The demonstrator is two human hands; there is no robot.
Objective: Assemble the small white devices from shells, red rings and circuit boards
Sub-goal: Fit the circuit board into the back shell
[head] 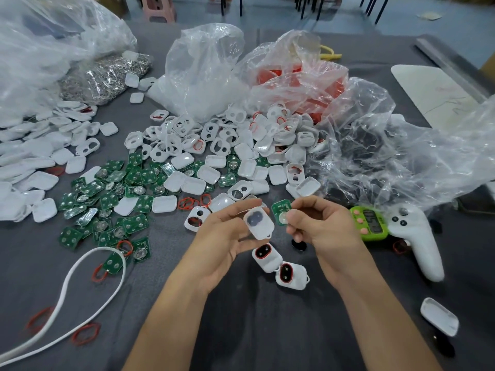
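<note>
Progress looks early: two ringed units [267, 257] lie done; our left hand [222, 236] grips a shell [258, 223], our right hand [321, 226] pinches a circuit board [281, 211]; piles of parts [214, 145] remain.

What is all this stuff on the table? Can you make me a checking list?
Surface: grey table, crowded.
Job's things: heaps of white shells and green circuit boards; loose red rings; two ringed devices below the hands.
Clutter: plastic bags, green timer, white controller.
Hands: left hand holds a shell; right hand pinches a circuit board.
Cables: white cable loops at left.
Surroundings: pink stool beyond.
</note>
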